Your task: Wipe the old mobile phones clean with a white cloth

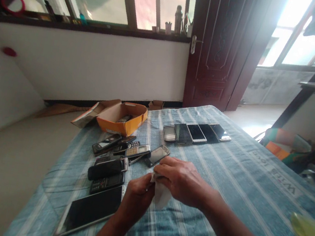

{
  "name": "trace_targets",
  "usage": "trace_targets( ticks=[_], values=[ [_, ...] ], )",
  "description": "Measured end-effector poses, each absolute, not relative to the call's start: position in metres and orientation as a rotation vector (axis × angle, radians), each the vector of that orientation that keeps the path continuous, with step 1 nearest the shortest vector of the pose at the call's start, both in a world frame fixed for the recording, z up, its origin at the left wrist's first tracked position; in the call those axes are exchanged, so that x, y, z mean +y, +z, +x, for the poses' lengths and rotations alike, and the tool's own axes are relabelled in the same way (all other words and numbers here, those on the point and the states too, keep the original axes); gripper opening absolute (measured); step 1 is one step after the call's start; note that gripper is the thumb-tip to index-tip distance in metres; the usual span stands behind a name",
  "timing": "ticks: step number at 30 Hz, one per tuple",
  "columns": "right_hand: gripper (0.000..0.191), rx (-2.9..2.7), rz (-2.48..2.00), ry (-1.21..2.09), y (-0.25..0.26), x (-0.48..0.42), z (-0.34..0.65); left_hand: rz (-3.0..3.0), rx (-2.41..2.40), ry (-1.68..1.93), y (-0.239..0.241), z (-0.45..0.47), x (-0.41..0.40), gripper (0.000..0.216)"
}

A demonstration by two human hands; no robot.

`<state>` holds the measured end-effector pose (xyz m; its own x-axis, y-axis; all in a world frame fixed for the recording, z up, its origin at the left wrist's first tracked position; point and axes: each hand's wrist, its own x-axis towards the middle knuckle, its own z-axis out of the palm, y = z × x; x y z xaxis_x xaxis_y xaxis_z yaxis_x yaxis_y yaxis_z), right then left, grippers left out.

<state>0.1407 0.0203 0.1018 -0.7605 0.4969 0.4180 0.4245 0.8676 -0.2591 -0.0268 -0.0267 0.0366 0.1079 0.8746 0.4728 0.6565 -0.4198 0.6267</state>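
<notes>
My left hand is closed, its thumb meeting a bunched white tissue; what else lies inside its fingers is hidden. From the right, my right hand is closed on the same tissue, which hangs down between the two hands above the bed. Just beyond my fingertips lies a touchscreen phone. To the left are a keypad phone, a dark phone, a black phone and several others in a loose pile. A large white-edged tablet lies beside my left forearm.
An orange cardboard box with its lid open stands at the bed's far left, a phone inside. Several phones, one a white smartphone, lie in a row farther back. Striped blue bedding covers the bed; a yellow-green item is at right.
</notes>
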Motion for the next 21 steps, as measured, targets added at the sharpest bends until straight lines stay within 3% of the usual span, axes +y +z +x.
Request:
trace_targets(
  ticks=[5,13,21],
  values=[
    [0.015,-2.562,-0.645,0.151,0.098,0.026,0.143,2.145,1.521,1.2,0.037,-0.026,-0.028,0.018],
    [0.016,-2.533,-0.656,0.455,0.101,0.044,0.164,2.082,1.555,1.173,0.04,-0.023,-0.026,0.021],
    [0.013,-2.594,-0.655,0.056,0.102,0.012,0.134,2.207,1.499,1.25,0.039,-0.023,-0.028,0.017]
  ],
)
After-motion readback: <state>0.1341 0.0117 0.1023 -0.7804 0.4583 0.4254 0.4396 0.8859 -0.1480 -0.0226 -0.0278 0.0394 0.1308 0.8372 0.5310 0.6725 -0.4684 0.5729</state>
